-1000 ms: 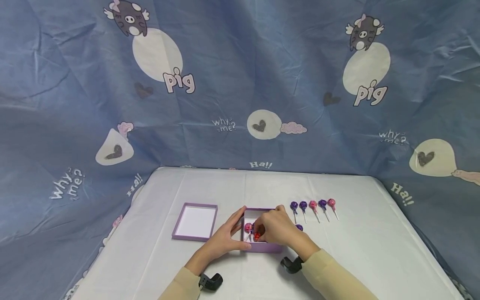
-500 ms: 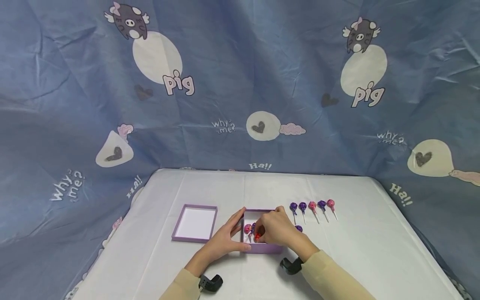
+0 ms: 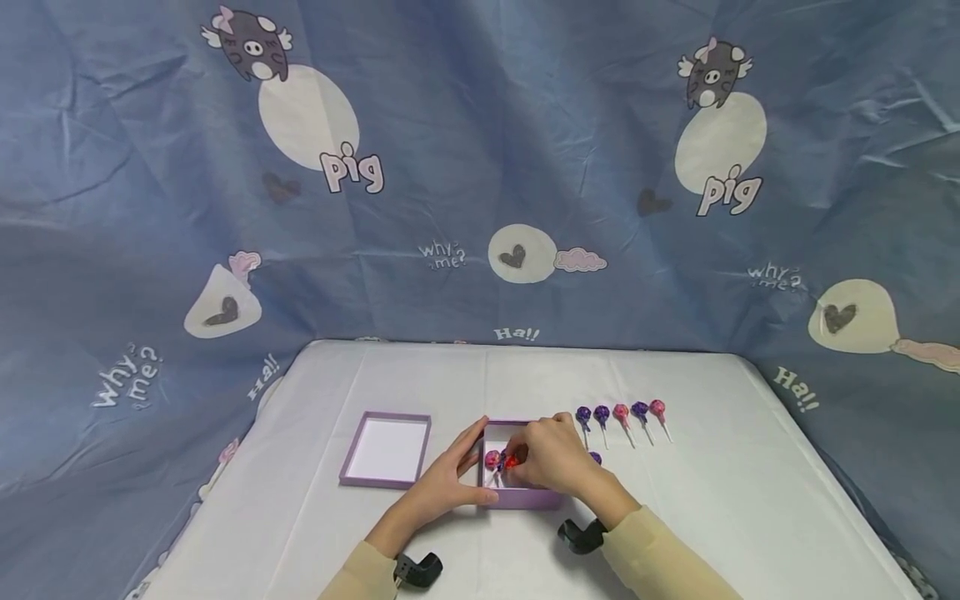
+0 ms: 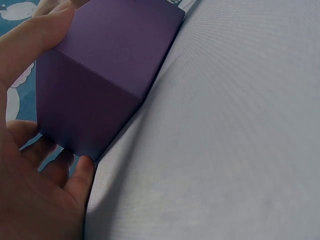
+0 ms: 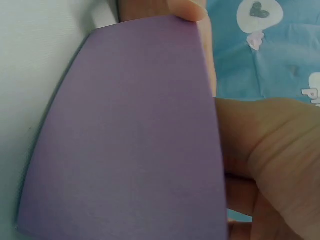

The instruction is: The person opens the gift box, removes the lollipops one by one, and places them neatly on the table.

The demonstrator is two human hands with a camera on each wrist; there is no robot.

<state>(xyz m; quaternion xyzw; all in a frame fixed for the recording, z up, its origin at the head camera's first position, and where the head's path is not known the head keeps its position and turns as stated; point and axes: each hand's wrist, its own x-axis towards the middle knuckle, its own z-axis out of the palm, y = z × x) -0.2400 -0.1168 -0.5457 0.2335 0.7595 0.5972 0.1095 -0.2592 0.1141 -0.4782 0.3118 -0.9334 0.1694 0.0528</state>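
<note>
Head view: the right grip (image 3: 557, 457) seemingly pinches a red lollipop (image 3: 512, 462) inside the purple box (image 3: 525, 498), which the left grip (image 3: 448, 482) clasps; placing looks underway, release likely next. Left wrist: thumb (image 4: 50, 27) above, fingers (image 4: 79, 180) alongside. Right wrist: box hides the pinch.

The box (image 3: 525, 499) is showing smooth, matt, card-like walls; the lid (image 3: 379, 482) is presenting a similar finish around a paper-like white inside. Lollipop wrappers (image 3: 492, 459) are looking glossy. The table cover (image 4: 220, 150) is displaying finely textured cloth; the backdrop (image 3: 450, 167) is showing creased, faintly shiny fabric.
</note>
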